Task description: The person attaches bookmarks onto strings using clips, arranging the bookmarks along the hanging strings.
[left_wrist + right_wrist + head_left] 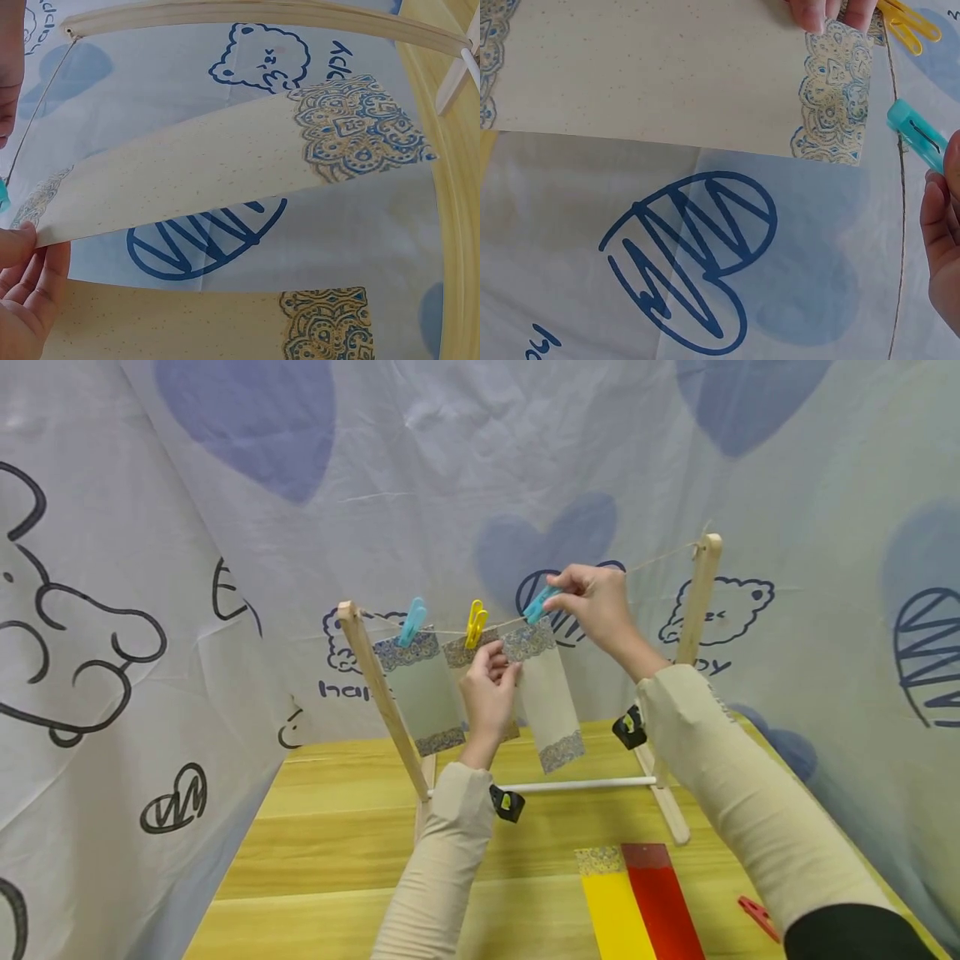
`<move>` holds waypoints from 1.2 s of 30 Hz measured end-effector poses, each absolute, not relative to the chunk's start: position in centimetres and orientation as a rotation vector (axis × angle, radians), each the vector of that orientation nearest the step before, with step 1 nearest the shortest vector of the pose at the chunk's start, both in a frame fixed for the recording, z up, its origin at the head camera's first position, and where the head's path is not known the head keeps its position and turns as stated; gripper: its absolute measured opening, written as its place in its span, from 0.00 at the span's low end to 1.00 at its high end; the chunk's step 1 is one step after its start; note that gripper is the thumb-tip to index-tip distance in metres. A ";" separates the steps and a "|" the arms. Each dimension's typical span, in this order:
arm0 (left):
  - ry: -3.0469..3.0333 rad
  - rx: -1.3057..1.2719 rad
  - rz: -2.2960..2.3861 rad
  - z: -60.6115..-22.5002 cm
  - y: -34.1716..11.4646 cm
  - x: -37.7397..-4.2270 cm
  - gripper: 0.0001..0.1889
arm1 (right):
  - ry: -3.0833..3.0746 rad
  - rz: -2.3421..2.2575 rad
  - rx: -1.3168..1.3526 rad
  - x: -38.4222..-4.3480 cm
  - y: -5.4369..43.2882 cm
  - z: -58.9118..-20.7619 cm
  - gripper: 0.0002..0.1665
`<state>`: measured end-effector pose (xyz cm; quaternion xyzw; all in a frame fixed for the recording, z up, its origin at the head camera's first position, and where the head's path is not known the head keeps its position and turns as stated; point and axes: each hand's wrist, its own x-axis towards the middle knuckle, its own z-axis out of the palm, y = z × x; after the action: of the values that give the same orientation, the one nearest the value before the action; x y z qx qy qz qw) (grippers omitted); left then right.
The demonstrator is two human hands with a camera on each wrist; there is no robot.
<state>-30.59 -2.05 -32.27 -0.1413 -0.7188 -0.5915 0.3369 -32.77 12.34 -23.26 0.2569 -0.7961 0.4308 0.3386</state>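
My left hand (491,693) pinches the upper left edge of a cream paper strip (546,693) with patterned lace-like bands at both ends. In the left wrist view the strip (180,161) slants out from thumb and fingers. My right hand (596,606) pinches a light blue clothespin (538,605) by its handles, beside the string (660,560). A small gap shows between this clothespin (919,136) and the strip's patterned end (838,94) in the right wrist view. Further left, another blue clothespin (412,622) and a yellow clothespin (476,624) hold patterned strips on the string.
The string runs between two wooden posts (699,602) joined low down by a white rod (585,785). On the wooden table (315,843) lie a yellow strip (615,910), a red strip (663,902) and a red clothespin (759,917). Printed cloth hangs behind.
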 end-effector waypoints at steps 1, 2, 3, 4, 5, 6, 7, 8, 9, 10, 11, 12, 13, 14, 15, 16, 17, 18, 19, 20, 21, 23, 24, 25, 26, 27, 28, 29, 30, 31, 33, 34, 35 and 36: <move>-1.872 -0.370 -1.544 -32.3 -2.1 -30.6 0.15 | -2.082 1.119 0.667 -32.8 12.3 -23.3 0.08; -1.871 -0.370 -1.544 -32.3 -2.1 -30.6 0.15 | -2.093 1.119 0.664 -32.8 12.3 -23.3 0.08; -1.869 -0.369 -1.545 -32.3 -2.1 -30.6 0.15 | -2.107 1.119 0.661 -32.7 12.2 -23.3 0.08; -1.867 -0.367 -1.547 -32.2 -2.1 -30.6 0.15 | -2.123 1.124 0.658 -32.8 12.2 -23.3 0.08; -1.866 -0.365 -1.547 -32.3 -2.1 -30.6 0.15 | -2.139 1.123 0.656 -32.8 12.1 -23.4 0.08; -1.862 -0.366 -1.549 -32.3 -2.2 -30.7 0.15 | -2.150 1.128 0.656 -32.8 12.1 -23.4 0.07; -1.860 -0.365 -1.547 -32.3 -2.2 -30.7 0.15 | -2.159 1.131 0.656 -32.8 12.0 -23.4 0.07; -1.856 -0.365 -1.546 -32.3 -2.2 -30.7 0.15 | -2.168 1.136 0.655 -32.9 12.0 -23.3 0.07; -1.851 -0.365 -1.546 -32.3 -2.2 -30.8 0.15 | -2.176 1.137 0.654 -32.9 12.0 -23.3 0.07; -1.846 -0.365 -1.543 -32.3 -2.2 -30.8 0.15 | -2.184 1.134 0.653 -32.9 12.0 -23.2 0.06; -1.839 -0.367 -1.539 -32.4 -2.3 -30.8 0.15 | -2.192 1.124 0.653 -32.8 11.9 -23.2 0.06; -1.833 -0.366 -1.533 -32.4 -2.3 -30.9 0.15 | -2.200 1.113 0.651 -32.8 11.9 -23.1 0.06; -1.828 -0.367 -1.525 -32.4 -2.3 -30.9 0.15 | -2.210 1.102 0.649 -32.7 11.9 -22.9 0.07; -1.824 -0.369 -1.515 -32.4 -2.4 -30.9 0.15 | -2.219 1.093 0.647 -32.7 11.9 -22.8 0.07; -1.821 -0.372 -1.505 -32.4 -2.4 -30.9 0.15 | -2.227 1.081 0.645 -32.6 11.8 -22.7 0.07; -1.818 -0.374 -1.498 -32.4 -2.4 -31.0 0.15 | -2.235 1.070 0.642 -32.6 11.8 -22.6 0.07; -1.816 -0.376 -1.490 -32.4 -2.4 -31.0 0.15 | -2.244 1.064 0.638 -32.5 11.7 -22.5 0.07; -1.813 -0.379 -1.485 -32.4 -2.4 -31.0 0.14 | -2.250 1.059 0.634 -32.5 11.7 -22.5 0.07; -1.811 -0.381 -1.484 -32.4 -2.4 -31.0 0.14 | -2.254 1.059 0.629 -32.5 11.7 -22.4 0.07; -1.808 -0.383 -1.481 -32.3 -2.5 -31.0 0.14 | -2.255 1.058 0.627 -32.5 11.7 -22.4 0.07; -1.805 -0.385 -1.479 -32.3 -2.4 -31.0 0.14 | -2.257 1.057 0.625 -32.4 11.7 -22.4 0.08; -1.798 -0.393 -1.465 -32.2 -2.4 -30.9 0.14 | -2.267 1.062 0.622 -32.4 11.7 -22.4 0.08; -1.793 -0.398 -1.459 -32.2 -2.4 -30.9 0.13 | -2.272 1.069 0.624 -32.4 11.7 -22.4 0.08; -1.789 -0.403 -1.451 -32.2 -2.4 -30.9 0.13 | -2.280 1.072 0.626 -32.3 11.7 -22.4 0.08; -1.785 -0.409 -1.443 -32.1 -2.4 -30.9 0.13 | -2.288 1.079 0.629 -32.4 11.7 -22.4 0.08; -1.781 -0.413 -1.436 -32.1 -2.4 -30.9 0.13 | -2.298 1.082 0.631 -32.4 11.7 -22.4 0.07; -1.775 -0.417 -1.432 -32.1 -2.4 -31.0 0.13 | -2.308 1.084 0.632 -32.3 11.7 -22.4 0.07; -1.770 -0.418 -1.431 -32.1 -2.5 -31.0 0.13 | -2.318 1.084 0.632 -32.4 11.7 -22.4 0.07; -1.766 -0.416 -1.429 -32.1 -2.5 -31.0 0.13 | -2.328 1.090 0.632 -32.4 11.7 -22.4 0.07; -1.764 -0.414 -1.424 -32.1 -2.5 -31.1 0.13 | -2.338 1.092 0.630 -32.4 11.7 -22.4 0.07; -1.759 -0.410 -1.413 -32.2 -2.6 -31.2 0.13 | -2.349 1.103 0.624 -32.5 11.7 -22.5 0.07; -1.760 -0.409 -1.407 -32.2 -2.6 -31.2 0.13 | -2.351 1.100 0.620 -32.6 11.7 -22.5 0.08; -1.762 -0.410 -1.402 -32.2 -2.6 -31.2 0.13 | -2.351 1.098 0.618 -32.6 11.7 -22.6 0.08; -1.763 -0.413 -1.400 -32.2 -2.6 -31.2 0.13 | -2.349 1.095 0.616 -32.7 11.8 -22.7 0.09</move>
<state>-31.22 -2.60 -32.24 -0.1641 -0.7013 -0.5568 0.4137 -32.70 11.77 -22.69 0.2249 -0.8567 0.3994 0.2368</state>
